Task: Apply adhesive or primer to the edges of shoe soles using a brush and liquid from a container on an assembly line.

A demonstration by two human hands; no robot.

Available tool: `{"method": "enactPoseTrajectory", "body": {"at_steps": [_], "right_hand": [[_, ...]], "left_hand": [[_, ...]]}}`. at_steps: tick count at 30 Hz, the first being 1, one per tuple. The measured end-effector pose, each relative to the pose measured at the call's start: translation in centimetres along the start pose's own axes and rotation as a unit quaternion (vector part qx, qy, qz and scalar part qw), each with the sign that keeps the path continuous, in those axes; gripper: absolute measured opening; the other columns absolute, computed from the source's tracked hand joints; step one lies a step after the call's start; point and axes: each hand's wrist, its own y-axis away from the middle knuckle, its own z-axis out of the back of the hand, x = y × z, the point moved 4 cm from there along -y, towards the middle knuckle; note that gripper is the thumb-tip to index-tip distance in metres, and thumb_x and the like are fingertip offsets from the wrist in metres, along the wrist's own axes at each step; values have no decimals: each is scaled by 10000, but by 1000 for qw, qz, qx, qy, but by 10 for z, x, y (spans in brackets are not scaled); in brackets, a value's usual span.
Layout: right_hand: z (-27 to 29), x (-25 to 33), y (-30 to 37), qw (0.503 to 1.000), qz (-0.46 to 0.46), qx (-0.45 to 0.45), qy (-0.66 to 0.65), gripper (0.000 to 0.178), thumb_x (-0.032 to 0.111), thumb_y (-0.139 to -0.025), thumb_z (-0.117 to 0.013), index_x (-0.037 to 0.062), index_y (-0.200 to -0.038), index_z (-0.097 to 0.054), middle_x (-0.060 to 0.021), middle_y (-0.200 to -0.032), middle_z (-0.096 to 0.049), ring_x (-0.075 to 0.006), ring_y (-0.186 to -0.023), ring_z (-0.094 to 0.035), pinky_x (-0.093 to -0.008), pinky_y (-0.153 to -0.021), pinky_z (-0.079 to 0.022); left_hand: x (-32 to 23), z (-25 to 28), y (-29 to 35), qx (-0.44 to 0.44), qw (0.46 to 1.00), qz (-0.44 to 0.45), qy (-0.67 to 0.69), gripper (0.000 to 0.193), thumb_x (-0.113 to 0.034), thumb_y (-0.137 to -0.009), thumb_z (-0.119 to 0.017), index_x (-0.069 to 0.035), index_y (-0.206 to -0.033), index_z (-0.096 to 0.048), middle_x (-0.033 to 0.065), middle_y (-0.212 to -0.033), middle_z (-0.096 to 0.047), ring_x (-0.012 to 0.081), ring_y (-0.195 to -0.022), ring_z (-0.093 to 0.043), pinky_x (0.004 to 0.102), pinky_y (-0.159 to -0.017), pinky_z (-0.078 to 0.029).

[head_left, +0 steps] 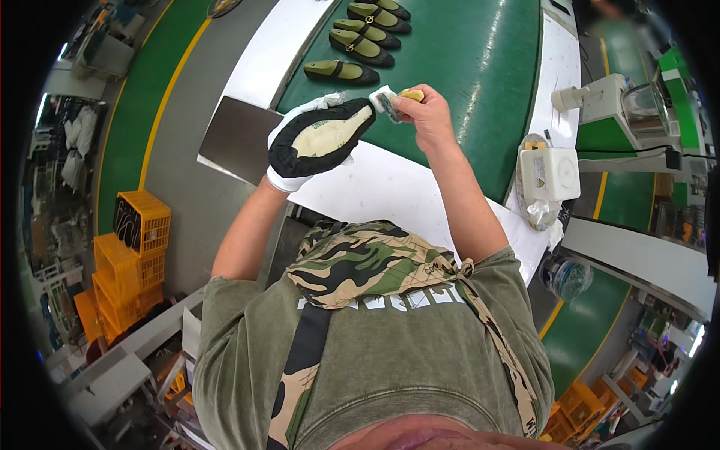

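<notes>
At frame centre the gloved left hand (289,161) grips a black shoe (322,137) sole-up, right hand (421,112) fingers pinching a cloth (384,101) by its toe, wiping seemingly unfinished; four shoes (360,41) wait above.

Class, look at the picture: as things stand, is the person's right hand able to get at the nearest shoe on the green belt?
Probably not at once. The right hand already pinches a cloth, so it is occupied, though the belt between it and the nearest shoe looks unobstructed.
</notes>
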Motion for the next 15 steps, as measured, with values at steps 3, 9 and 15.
{"method": "enactPoseTrajectory", "body": {"at_steps": [3, 9, 15], "right_hand": [[-1, 2, 15, 999, -23, 21, -31, 218, 84, -799, -792, 81, -893, -595, -20, -836, -639, -117, -723, -612, -281, -648, -510], [-14, 32, 55, 995, -15, 89, -32, 197, 77, -808, -773, 72, -882, -590, -26, -824, -639, -121, -717, -605, -294, -653, -508], [-38, 71, 98, 982, -28, 167, -86, 231, 84, -756, -809, 45, -862, -607, -29, -780, -629, -110, -676, -578, -257, -624, -464]], "left_hand": [[-16, -6, 14, -62, 986, 107, 117, 501, -101, -707, -844, -30, -1173, -677, 74, -1146, -710, 192, -1043, -677, 331, -987, -492], [-49, -10, 20, -168, 956, 171, 171, 679, -143, -608, -946, 27, -1186, -634, 136, -1164, -690, 206, -1027, -680, 316, -926, -532], [-76, -20, 31, -188, 921, 276, 199, 680, -159, -592, -953, -22, -1185, -650, 93, -1096, -706, 199, -972, -682, 311, -882, -536]]}}
